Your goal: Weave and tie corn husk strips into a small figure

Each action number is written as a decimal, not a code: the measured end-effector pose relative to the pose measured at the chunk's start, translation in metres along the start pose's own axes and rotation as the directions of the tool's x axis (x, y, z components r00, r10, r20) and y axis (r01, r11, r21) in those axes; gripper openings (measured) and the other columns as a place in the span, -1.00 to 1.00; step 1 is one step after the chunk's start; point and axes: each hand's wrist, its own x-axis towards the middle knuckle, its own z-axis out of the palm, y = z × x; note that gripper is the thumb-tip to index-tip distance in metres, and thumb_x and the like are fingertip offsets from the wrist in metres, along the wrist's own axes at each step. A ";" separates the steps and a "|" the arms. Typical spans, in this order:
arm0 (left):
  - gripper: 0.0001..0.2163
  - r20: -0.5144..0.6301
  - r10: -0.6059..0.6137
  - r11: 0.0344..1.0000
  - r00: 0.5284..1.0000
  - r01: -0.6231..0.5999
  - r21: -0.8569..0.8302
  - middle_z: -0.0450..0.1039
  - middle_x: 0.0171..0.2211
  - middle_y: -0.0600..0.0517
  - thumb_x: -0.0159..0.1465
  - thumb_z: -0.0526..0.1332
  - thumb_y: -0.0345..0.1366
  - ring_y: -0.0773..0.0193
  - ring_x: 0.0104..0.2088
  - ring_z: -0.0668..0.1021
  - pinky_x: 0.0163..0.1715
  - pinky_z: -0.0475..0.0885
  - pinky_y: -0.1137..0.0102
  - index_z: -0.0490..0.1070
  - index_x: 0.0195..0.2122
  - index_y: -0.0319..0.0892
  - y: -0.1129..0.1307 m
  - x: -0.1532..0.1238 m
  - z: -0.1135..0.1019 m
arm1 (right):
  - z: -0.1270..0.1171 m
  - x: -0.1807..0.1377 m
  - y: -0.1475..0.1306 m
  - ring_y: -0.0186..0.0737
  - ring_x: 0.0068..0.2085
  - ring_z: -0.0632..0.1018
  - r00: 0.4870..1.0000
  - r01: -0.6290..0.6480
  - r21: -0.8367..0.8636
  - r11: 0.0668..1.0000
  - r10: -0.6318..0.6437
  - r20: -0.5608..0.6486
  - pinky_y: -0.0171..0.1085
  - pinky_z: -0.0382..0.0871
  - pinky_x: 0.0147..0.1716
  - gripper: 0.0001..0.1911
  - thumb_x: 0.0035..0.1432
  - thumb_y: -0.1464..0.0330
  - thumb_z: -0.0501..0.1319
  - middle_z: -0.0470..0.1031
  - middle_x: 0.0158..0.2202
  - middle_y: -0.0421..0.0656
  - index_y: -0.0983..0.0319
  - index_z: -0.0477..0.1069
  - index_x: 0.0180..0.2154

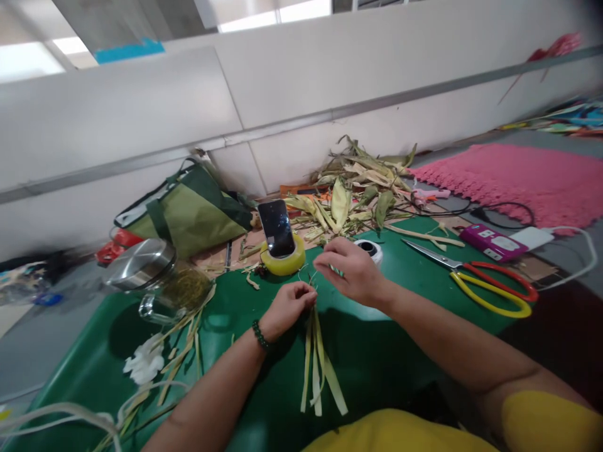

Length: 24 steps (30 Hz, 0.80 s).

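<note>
My left hand (288,306) is closed around the top of a bunch of pale yellow-green leaf strips (319,367) that hang down over the green mat (226,326). A green bead bracelet (259,334) sits on that wrist. My right hand (351,269) hovers just above and right of the left, fingers pinched on something thin I cannot make out, close to the bunch's top. A small white spool (370,248) lies right behind the right hand.
A phone (277,229) leans on a yellow tape roll (284,262). Red-and-yellow scissors (475,279) lie at right, near a purple power strip (493,243) and cables. A glass jar with steel lid (157,279), a green bag (188,210), a husk pile (358,185) and a pink rug (518,179) surround the mat.
</note>
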 end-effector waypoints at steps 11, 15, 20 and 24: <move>-0.60 0.144 -0.142 0.923 0.979 0.183 -0.338 0.39 -0.58 0.09 -0.14 0.45 -0.04 0.44 -0.53 0.40 -0.45 0.31 0.50 0.34 -0.55 -0.23 0.016 -0.006 -0.010 | 0.024 -0.014 0.004 -0.33 -0.46 0.38 0.845 -0.168 -0.231 0.958 0.261 0.466 -0.33 -0.02 -0.52 -0.82 0.14 0.39 0.14 0.44 -0.38 -0.13 0.22 0.53 -0.35; -0.61 0.055 -0.132 0.940 0.990 0.143 -0.311 0.43 -0.55 0.08 -0.15 0.45 -0.09 0.42 -0.52 0.43 -0.43 0.33 0.48 0.32 -0.53 -0.23 0.014 -0.005 -0.011 | 0.022 -0.016 0.005 -0.37 -0.49 0.33 0.899 -0.154 -0.150 0.977 0.201 0.389 -0.34 0.01 -0.51 -0.86 0.09 0.40 0.15 0.39 -0.44 -0.17 0.24 0.48 -0.41; -0.73 -0.003 -0.050 0.982 0.999 0.048 -0.181 0.42 -0.56 0.10 -0.12 0.42 -0.26 0.39 -0.51 0.43 -0.40 0.35 0.45 0.33 -0.56 -0.23 0.014 -0.005 -0.010 | 0.019 -0.019 0.003 -0.38 -0.50 0.31 0.882 -0.140 -0.013 0.990 0.130 0.453 -0.36 0.03 -0.51 -0.86 0.09 0.42 0.14 0.32 -0.49 -0.20 0.26 0.45 -0.46; -0.86 -0.067 0.088 0.996 0.994 -0.086 0.034 0.44 -0.56 0.07 -0.07 0.33 -0.36 0.35 -0.49 0.44 -0.40 0.34 0.44 0.37 -0.59 -0.23 0.016 -0.006 -0.010 | 0.019 -0.017 0.003 -0.38 -0.48 0.35 0.884 -0.224 0.190 0.956 0.117 0.453 -0.38 0.13 -0.47 -0.93 0.02 0.46 0.15 0.33 -0.47 -0.22 0.26 0.41 -0.46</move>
